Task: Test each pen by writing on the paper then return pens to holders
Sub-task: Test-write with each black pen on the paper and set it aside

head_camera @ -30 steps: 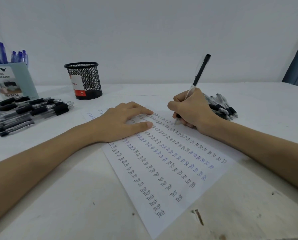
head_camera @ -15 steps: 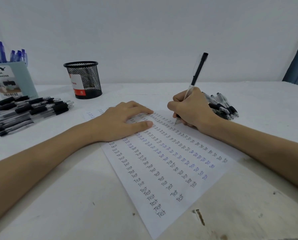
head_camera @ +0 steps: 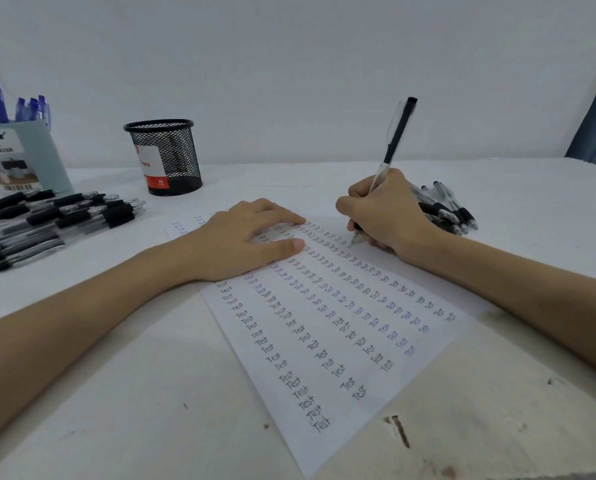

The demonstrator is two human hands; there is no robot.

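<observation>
Now pen [head_camera: 395, 138] tip on paper [head_camera: 324, 341]

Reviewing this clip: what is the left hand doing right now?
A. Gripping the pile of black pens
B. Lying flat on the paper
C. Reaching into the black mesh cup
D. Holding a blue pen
B. The left hand lies flat with straight fingers on the paper, while the right hand grips the pen with its tip at the sheet.

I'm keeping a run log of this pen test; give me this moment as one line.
step: testing pen | right hand: grips pen, tip on paper | left hand: flat on paper | mesh holder: no pens visible
</observation>
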